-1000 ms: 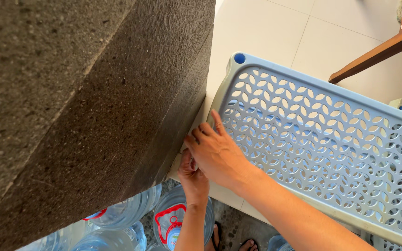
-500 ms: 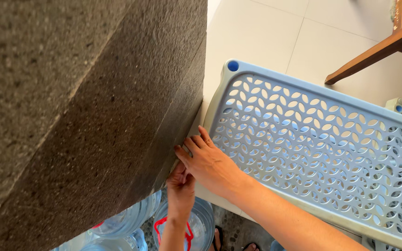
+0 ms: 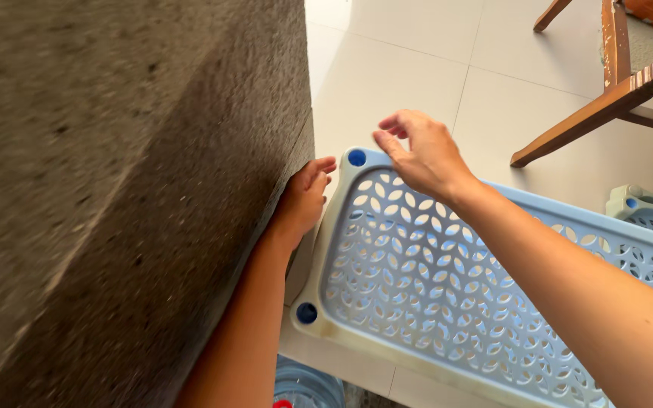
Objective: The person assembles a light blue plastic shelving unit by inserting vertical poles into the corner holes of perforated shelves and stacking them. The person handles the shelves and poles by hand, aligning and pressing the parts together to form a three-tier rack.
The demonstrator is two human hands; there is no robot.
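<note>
L hand (image 3: 305, 198) pressed flat betw. shelf panel (image 3: 447, 295) & grey stone slab (image 3: 115, 189), steadying it; R hand (image 3: 421, 155) hovered above panel, grip released.

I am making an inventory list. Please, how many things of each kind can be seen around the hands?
Pale blue perforated plastic shelf panels: 2
Clear water bottles, partly seen: 1
Wooden chairs, partly seen: 1
Grey rough stone slabs: 1
Total: 5
</note>
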